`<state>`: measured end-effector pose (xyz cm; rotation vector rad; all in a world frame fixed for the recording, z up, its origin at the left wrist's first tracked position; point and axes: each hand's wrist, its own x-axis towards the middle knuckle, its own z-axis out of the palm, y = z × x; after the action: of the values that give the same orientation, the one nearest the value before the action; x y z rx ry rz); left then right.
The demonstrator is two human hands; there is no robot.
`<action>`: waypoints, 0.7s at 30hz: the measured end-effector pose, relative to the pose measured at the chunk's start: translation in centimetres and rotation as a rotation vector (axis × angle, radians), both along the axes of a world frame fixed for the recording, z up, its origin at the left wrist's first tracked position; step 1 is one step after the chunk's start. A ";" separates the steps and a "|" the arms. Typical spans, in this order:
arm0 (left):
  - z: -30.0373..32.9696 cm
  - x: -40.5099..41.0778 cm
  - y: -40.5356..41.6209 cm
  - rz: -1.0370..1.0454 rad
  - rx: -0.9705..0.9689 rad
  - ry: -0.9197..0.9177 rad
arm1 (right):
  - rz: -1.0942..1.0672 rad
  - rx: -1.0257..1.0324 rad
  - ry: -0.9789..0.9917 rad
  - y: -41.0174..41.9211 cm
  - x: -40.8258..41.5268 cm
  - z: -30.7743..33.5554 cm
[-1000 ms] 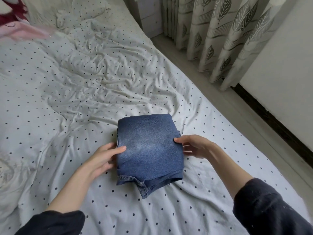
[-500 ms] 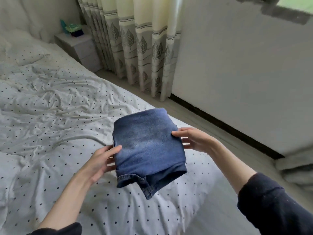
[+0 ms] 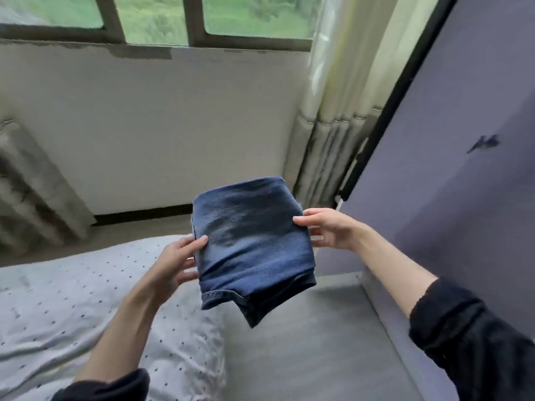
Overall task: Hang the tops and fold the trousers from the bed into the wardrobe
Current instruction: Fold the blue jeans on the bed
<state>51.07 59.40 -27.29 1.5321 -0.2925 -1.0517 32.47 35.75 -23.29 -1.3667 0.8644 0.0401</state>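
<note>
Your left hand (image 3: 173, 264) is gripping the left edge of a folded bundle of dark blue denim trousers (image 3: 252, 244), thumb lying on top and fingers curled underneath; your right hand (image 3: 324, 228) is pinching the right edge in the same way, thumb over the cloth and fingers tucked below; both forearms are reaching out of pushed-up black sleeves (image 3: 474, 340); the trousers are hanging in the air between your hands, above the corner of a bed covered in a white sheet dotted with small black spots (image 3: 72, 308) and a grey floor (image 3: 304, 357); a white wall (image 3: 159, 125) under a dark-framed window (image 3: 162, 21) is facing you; pale curtains (image 3: 333, 117) are hanging just beside a tall purple-grey panel with a black edge (image 3: 463, 140) on your right.
</note>
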 end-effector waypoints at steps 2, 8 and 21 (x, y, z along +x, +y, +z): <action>1.7 -2.1 -5.5 -0.124 -0.027 -0.042 | -0.115 -0.016 -0.019 -3.1 -4.8 1.4; 7.0 -10.9 -21.4 -0.444 -0.157 -0.187 | -0.474 -0.100 -0.075 -10.8 -18.8 6.4; 22.9 -29.4 -44.7 -0.947 -0.507 -0.270 | -1.103 -0.428 -0.242 -15.6 -39.1 21.2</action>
<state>21.67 14.67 -4.38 1.0415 -1.4579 -1.3277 -6.61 20.18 -2.09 -1.0733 1.3556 -1.1871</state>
